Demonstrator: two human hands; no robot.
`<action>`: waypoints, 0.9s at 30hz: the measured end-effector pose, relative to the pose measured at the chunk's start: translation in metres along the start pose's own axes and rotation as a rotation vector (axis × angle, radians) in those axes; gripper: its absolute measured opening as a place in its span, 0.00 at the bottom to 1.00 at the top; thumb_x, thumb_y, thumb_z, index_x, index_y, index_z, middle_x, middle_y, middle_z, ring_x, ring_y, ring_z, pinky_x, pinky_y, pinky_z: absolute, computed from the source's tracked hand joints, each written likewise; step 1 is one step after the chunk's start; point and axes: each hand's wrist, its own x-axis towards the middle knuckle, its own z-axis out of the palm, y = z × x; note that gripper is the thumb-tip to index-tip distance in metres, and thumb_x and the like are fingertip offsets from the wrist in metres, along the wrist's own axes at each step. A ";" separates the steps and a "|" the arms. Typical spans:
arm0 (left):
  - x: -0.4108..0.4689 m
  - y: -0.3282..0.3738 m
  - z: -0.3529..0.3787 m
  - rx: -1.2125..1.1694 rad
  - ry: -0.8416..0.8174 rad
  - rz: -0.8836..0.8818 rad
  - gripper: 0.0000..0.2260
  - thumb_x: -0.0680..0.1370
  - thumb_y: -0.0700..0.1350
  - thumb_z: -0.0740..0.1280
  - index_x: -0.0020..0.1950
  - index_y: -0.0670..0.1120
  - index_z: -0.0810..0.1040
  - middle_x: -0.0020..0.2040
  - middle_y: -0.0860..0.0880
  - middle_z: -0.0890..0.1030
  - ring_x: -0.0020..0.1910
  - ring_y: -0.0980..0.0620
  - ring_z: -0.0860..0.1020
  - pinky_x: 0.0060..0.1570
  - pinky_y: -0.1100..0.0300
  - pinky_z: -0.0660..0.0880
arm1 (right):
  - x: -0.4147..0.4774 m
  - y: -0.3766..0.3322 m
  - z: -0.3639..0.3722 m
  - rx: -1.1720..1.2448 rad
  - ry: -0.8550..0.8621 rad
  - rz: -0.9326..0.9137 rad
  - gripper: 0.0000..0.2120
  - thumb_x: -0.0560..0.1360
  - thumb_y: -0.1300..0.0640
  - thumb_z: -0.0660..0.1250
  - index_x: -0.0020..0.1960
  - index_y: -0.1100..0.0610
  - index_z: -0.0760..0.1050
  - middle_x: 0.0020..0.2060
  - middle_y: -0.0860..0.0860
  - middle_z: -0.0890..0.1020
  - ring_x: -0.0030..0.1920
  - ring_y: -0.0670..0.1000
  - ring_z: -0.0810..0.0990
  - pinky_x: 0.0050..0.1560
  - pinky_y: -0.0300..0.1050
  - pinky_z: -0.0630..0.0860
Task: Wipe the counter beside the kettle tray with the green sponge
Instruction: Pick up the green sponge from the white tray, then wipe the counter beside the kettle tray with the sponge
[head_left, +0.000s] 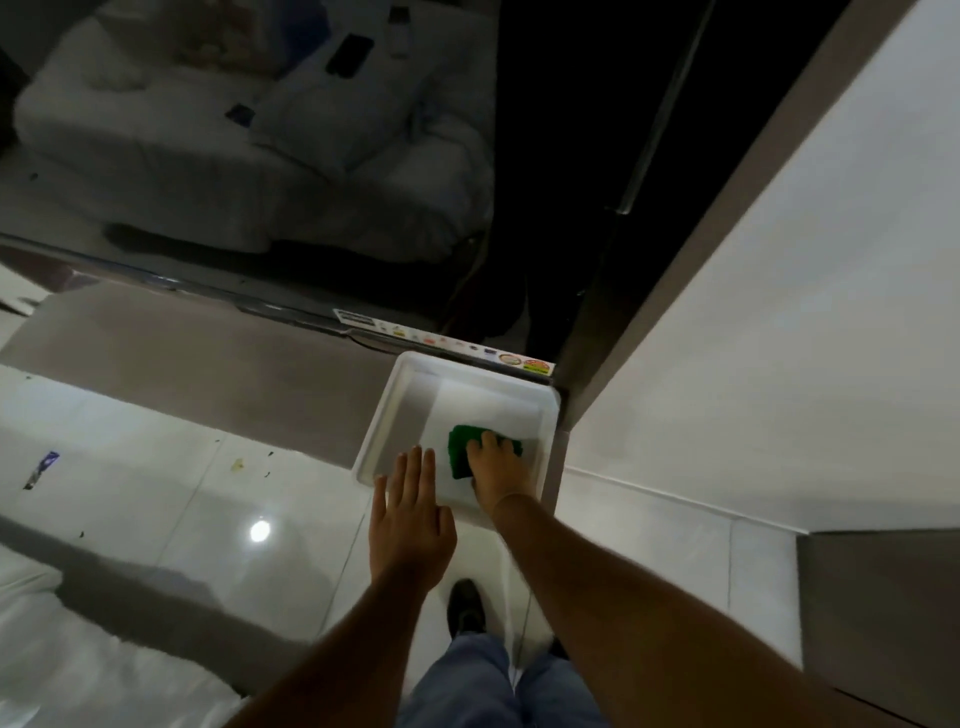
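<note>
**Sponge under the right hand, inside the white tray**

Right hand (496, 467) laid flat over the green sponge (460, 449), fingers draped across its far end and pressing down; not possible to tell whether curled enough for a grip or only resting. Left hand (410, 514) spread open, fingers straight and together, palm down, empty, hovering or resting at the near-left rim of the white tray (382, 421); contact with the rim not clear from this angle.

Sponge lying on the tray floor, right of centre, long axis running roughly away from the body, near end showing beside the right wrist. Directly beneath the right hand, so that hand by far the nearer; just to the right of the left fingertips, apart from them.

Outward from the tray: brown counter (218, 374) stretching off to the left, dark glossy appliance front (311, 156) behind with a sticker strip (452, 345) along its lower edge, white wall (753, 312) to the right, glossy tiled floor (156, 499) below. No kettle visible.

Judged step: sponge pickup, wiping not yet begun. Likely next: lift clear of the tray wall, then leftward onto the counter.
</note>
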 end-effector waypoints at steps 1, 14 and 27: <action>0.000 0.003 -0.003 0.011 -0.002 0.013 0.33 0.83 0.54 0.45 0.88 0.49 0.42 0.90 0.47 0.47 0.88 0.48 0.43 0.88 0.43 0.44 | 0.000 0.003 -0.005 0.029 0.015 -0.001 0.28 0.80 0.57 0.71 0.76 0.59 0.66 0.73 0.60 0.71 0.73 0.62 0.73 0.71 0.60 0.77; 0.020 0.112 -0.033 0.041 -0.049 0.288 0.36 0.81 0.54 0.46 0.89 0.46 0.46 0.90 0.46 0.46 0.89 0.46 0.46 0.87 0.44 0.43 | -0.096 0.106 -0.041 0.278 0.375 0.069 0.25 0.83 0.51 0.63 0.78 0.54 0.63 0.72 0.59 0.76 0.67 0.64 0.79 0.64 0.58 0.81; -0.077 0.397 0.050 0.224 -0.233 1.078 0.32 0.86 0.57 0.40 0.89 0.48 0.41 0.90 0.48 0.44 0.89 0.47 0.44 0.88 0.46 0.44 | -0.350 0.310 0.061 0.478 0.624 0.818 0.27 0.84 0.59 0.62 0.82 0.54 0.63 0.80 0.56 0.68 0.77 0.59 0.71 0.71 0.54 0.76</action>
